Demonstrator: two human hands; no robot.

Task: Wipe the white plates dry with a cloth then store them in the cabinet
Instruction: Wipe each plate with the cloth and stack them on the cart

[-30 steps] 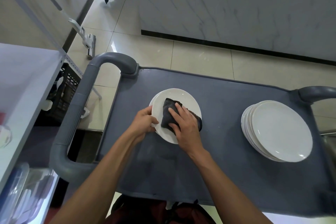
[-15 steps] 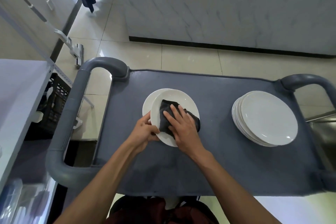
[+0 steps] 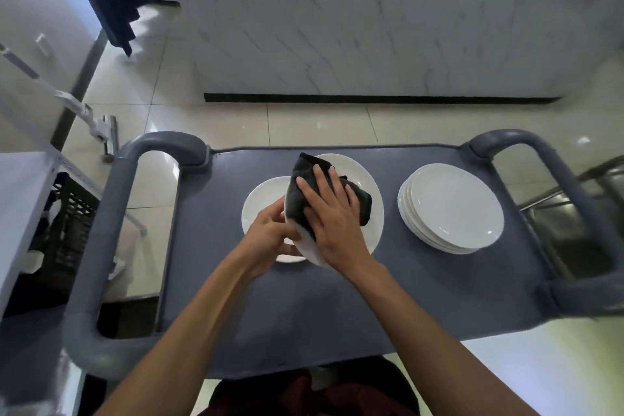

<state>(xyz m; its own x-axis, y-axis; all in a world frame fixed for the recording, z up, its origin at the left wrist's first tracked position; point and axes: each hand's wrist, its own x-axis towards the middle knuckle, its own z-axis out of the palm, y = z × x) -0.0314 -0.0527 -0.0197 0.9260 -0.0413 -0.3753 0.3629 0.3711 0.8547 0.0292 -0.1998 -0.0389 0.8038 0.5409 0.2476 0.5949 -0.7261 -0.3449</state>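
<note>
At the middle of the grey cart, the right hand (image 3: 332,213) lies with fingers spread flat, pressing a dark cloth (image 3: 305,192) onto a white plate (image 3: 369,209) tilted up off the surface. The left hand (image 3: 270,236) pinches that plate's near-left rim, thumb on top. Just behind and left, partly hidden, a second white plate (image 3: 261,203) lies flat on the cart top (image 3: 337,314). Well apart to the right sits a stack of white plates (image 3: 450,208). Rounded grey handles (image 3: 101,230) frame both ends of the cart.
</note>
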